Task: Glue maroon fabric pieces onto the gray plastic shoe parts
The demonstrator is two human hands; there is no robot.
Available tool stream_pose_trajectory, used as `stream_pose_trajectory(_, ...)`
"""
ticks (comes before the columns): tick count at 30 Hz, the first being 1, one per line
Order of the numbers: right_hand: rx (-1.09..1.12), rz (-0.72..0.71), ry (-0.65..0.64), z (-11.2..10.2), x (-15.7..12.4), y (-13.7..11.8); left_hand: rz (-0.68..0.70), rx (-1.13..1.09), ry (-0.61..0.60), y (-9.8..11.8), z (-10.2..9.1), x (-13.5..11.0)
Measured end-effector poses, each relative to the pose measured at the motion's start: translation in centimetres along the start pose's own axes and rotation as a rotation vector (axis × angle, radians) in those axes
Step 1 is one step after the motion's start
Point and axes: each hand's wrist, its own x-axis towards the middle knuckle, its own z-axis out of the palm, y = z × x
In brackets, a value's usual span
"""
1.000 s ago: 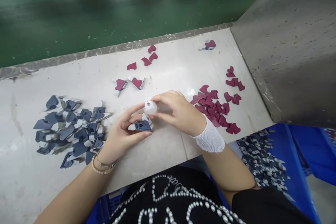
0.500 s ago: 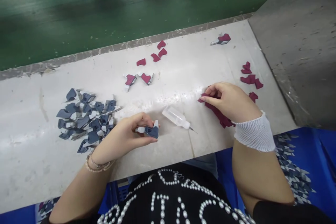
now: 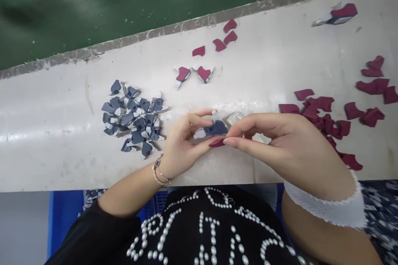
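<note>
Over the pale tabletop (image 3: 264, 70), the translucent white plastic bottle (image 3: 235, 117) could get knocked by the bare right hand (image 3: 289, 145), since it's lying right behind the fingers. The angular navy-and-grey part (image 3: 217, 127) is gripped in the bare left hand (image 3: 183, 143) and could be twisted loose if pushed. The small flat maroon piece (image 3: 217, 143), pinched edge-on by right thumb and finger, could be dropped. Bottle's mostly covered; piece-to-part contact can't be made out.
</note>
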Motion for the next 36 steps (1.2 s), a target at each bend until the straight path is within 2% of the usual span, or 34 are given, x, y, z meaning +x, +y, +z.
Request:
stream_pose_trajectory(6,0.037,0.050,0.064,0.6,0.9,1.0,0.058,0.060,-0.009,-0.3,-0.3,0.0)
stream_pose_trajectory(11,-0.022,0.072,0.027,0.3,1.5,0.9,0.018,0.067,-0.029,-0.1,-0.5,-0.1)
stream_pose_trajectory(16,-0.102,0.084,0.016,-0.1,1.6,0.7,0.037,0.062,-0.050,-0.2,-0.6,0.0)
stream_pose_trajectory(23,-0.170,0.054,-0.061,-0.9,1.7,0.7,0.048,0.041,-0.097,-0.2,-0.8,0.3)
stream_pose_trajectory(31,-0.166,0.044,-0.065,-1.2,1.9,0.6,0.061,0.069,-0.109,0.0,-0.9,0.4)
stream_pose_trajectory(36,-0.078,0.082,-0.084,-1.3,2.2,0.9,0.026,-0.029,-0.135,0.0,-1.0,0.6)
